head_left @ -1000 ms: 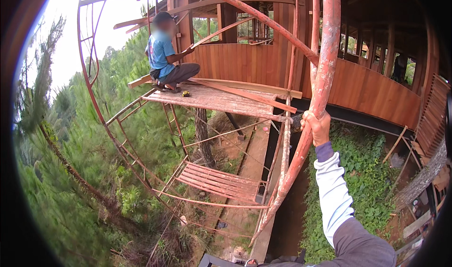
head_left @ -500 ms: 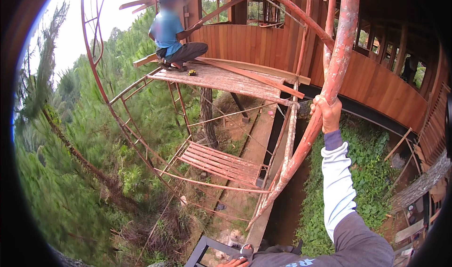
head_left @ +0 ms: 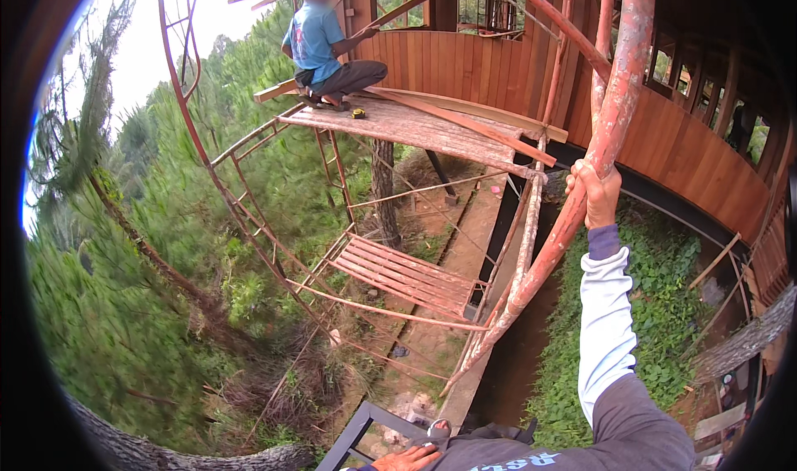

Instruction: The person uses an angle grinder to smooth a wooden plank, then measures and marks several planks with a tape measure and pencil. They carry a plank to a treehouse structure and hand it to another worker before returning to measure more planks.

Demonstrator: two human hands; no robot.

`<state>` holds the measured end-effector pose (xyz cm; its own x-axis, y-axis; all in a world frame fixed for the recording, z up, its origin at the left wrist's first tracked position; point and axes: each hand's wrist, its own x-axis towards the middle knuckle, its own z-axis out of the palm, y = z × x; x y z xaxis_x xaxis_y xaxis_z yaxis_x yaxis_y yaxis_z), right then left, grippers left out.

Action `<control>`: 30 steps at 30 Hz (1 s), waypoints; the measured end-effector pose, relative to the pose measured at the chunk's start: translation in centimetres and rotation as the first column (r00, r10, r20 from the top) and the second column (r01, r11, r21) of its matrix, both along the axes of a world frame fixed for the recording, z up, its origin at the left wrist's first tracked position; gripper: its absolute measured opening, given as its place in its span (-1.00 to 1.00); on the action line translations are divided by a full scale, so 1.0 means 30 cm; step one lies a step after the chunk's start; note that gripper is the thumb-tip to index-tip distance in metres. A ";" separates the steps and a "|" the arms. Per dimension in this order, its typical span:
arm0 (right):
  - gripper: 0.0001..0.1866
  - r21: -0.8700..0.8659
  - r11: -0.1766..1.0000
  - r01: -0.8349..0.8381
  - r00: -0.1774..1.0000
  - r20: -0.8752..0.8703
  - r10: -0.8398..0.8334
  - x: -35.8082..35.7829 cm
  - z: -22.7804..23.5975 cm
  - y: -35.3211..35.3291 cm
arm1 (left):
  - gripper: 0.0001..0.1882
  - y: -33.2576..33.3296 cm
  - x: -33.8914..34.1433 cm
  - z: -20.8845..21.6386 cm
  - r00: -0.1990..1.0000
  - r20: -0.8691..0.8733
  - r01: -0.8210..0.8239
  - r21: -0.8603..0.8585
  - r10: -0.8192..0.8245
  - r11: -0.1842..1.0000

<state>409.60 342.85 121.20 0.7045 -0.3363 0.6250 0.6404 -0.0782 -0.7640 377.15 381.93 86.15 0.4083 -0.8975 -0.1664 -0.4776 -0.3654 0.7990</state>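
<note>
My right hand [head_left: 596,190] is wrapped round a thick scaffold pole [head_left: 618,114] with worn red paint, my arm stretched out in front of me. Low in the picture my left hand [head_left: 408,458] lies against my dark clothing, its fingers stretched out and partly cut off by the lower edge. Close by it are a dark metal frame [head_left: 357,429] and a sandalled foot [head_left: 440,428]. Beyond the pole, a person in a blue shirt [head_left: 315,35] squats on a scaffold platform [head_left: 415,137] and holds a long wooden piece.
A yellow and black tape measure [head_left: 358,113] and a loose wooden plank [head_left: 465,126] lie on that platform. A lower slatted platform [head_left: 407,276] hangs over a steep drop. Curved wooden wall panels [head_left: 465,60] stand behind. Trees fill the left side; a trunk [head_left: 747,334] leans at right.
My view has shifted, so the scaffold and the squatting person appear farther right and more of my left hand shows. My right hand keeps its grip on the pole.
</note>
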 end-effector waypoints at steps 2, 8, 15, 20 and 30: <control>-0.79 0.001 1.000 0.000 1.000 0.000 0.000 0.000 0.000 0.001 | -0.17 -0.003 -0.009 -0.001 1.000 0.009 -0.005 0.043 0.005 0.999; -0.80 0.010 1.000 -0.005 1.000 -0.006 0.005 0.008 0.000 0.001 | -0.25 -0.006 -0.001 0.038 1.000 0.011 -0.017 0.025 0.017 1.000; -0.81 0.018 1.000 -0.007 1.000 0.019 0.006 0.005 -0.002 -0.003 | -0.28 -0.005 0.017 0.047 1.000 -0.023 -0.014 0.062 0.016 0.998; -0.81 0.010 1.000 -0.017 0.999 0.035 0.017 0.008 0.000 0.004 | -0.29 -0.005 0.027 0.048 1.000 0.004 -0.019 0.094 0.019 0.995; -0.80 0.004 1.000 -0.008 1.000 0.030 0.008 0.009 -0.007 -0.006 | -0.24 -0.004 0.053 0.086 0.999 -0.032 -0.022 0.073 0.024 0.997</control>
<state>409.87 342.67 120.99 0.6884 -0.3328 0.6444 0.6635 -0.0699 -0.7449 378.75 381.81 88.71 0.4221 -0.8731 -0.2441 -0.4424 -0.4334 0.7852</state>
